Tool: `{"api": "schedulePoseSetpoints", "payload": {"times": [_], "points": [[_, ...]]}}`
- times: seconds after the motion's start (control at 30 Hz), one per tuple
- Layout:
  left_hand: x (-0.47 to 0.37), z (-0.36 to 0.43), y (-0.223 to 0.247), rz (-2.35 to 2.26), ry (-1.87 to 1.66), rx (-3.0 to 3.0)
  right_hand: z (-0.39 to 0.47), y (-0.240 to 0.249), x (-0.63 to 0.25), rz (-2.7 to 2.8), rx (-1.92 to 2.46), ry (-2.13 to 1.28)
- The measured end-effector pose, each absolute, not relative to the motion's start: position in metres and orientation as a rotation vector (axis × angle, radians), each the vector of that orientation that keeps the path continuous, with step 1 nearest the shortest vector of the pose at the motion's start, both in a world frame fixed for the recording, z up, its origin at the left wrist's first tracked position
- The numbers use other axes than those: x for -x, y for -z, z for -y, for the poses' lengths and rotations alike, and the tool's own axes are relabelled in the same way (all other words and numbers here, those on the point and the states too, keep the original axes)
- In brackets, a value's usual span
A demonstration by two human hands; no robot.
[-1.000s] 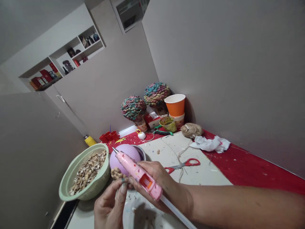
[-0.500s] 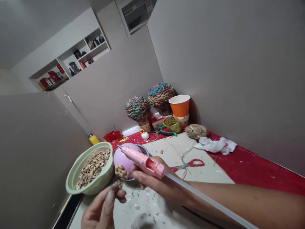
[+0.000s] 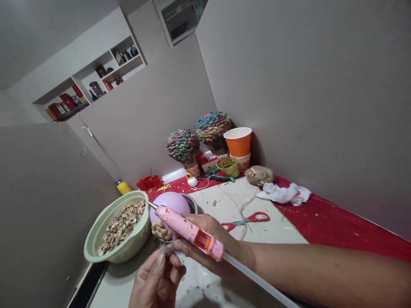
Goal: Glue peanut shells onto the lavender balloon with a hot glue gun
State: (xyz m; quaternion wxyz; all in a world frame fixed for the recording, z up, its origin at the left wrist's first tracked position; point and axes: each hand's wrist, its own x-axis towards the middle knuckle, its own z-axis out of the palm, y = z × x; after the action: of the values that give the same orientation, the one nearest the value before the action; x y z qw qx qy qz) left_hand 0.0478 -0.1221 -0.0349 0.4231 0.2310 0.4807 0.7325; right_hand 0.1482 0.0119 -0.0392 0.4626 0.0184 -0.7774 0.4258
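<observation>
My right hand (image 3: pixel 224 241) is wrapped round a pink hot glue gun (image 3: pixel 178 224), its metal tip pointing left. A long translucent glue stick (image 3: pixel 257 278) sticks out of its back. My left hand (image 3: pixel 157 276) is pinched closed at the right thumb; what lies between its fingertips, if anything, is too small to make out. Behind the gun, a purple balloon (image 3: pixel 171 202) rests in a metal bowl (image 3: pixel 193 204), partly hidden. A patch of peanut shells (image 3: pixel 159 231) covers the balloon's lower left side.
A green basin (image 3: pixel 91 252) of nut shells (image 3: pixel 123 224) stands left. Red-handled scissors (image 3: pixel 259 217) and twine (image 3: pixel 259 175) lie right, near crumpled white tissue (image 3: pixel 285 193). Behind are two colourful shell-covered balls (image 3: pixel 182 145), an orange paper bucket (image 3: pixel 239 145), green-handled pliers (image 3: pixel 221 178) and red cups (image 3: pixel 149 182).
My left hand has moved right and up to the right thumb. The glue gun has shifted slightly left and lower in view. The whole view has turned a little.
</observation>
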Motion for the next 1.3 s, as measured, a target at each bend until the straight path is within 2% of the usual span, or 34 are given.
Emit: {"api": "schedulePoseSetpoints", "payload": {"times": [0.13, 0.2, 0.27, 0.37, 0.53, 0.67, 0.77, 0.87, 0.93, 1.1, 1.2, 1.3], "points": [[-0.032, 0.121, 0.022, -1.138, -2.072, -0.446, -0.008, 0.042, -0.148, 1.914, -0.063, -1.047], [-0.017, 0.121, 0.014, -1.155, -2.323, -0.48, -0.004, 0.041, -0.15, 1.921, -0.078, -1.24], [-0.007, 0.123, 0.014, -1.292, -2.422, -0.588, 0.0, 0.037, -0.152, 1.865, -0.071, -1.577], [-0.009, 0.127, 0.031, -1.621, -2.384, -1.084, 0.006, 0.031, -0.155, 1.662, 0.027, -1.986], [-0.025, 0.13, 0.053, -1.812, -2.035, -2.326, 0.012, 0.033, -0.154, 1.589, 0.113, -2.22], [-0.027, 0.133, 0.048, -1.943, -2.001, -2.581, 0.014, 0.039, -0.154, 1.588, 0.135, -2.356], [-0.031, 0.141, 0.046, -2.021, -2.112, -2.326, 0.014, 0.04, -0.155, 1.595, 0.105, -2.375], [-0.03, 0.16, 0.044, -2.032, -2.347, -1.7, 0.012, 0.039, -0.158, 1.539, 0.15, -2.356], [-0.021, 0.182, 0.043, -2.02, -2.322, -1.395, 0.01, 0.038, -0.159, 1.493, 0.191, -2.357], [0.024, 0.267, 0.044, -2.388, -2.014, -0.92, 0.009, 0.044, -0.164, 1.505, 0.254, -2.32], [0.044, 0.322, 0.049, -2.505, -1.497, -0.868, 0.006, 0.056, -0.166, 1.604, 0.361, -2.237], [0.049, 0.365, 0.06, -2.568, -1.176, -0.691, -0.001, 0.071, -0.166, 1.662, 0.47, -2.123]]}}
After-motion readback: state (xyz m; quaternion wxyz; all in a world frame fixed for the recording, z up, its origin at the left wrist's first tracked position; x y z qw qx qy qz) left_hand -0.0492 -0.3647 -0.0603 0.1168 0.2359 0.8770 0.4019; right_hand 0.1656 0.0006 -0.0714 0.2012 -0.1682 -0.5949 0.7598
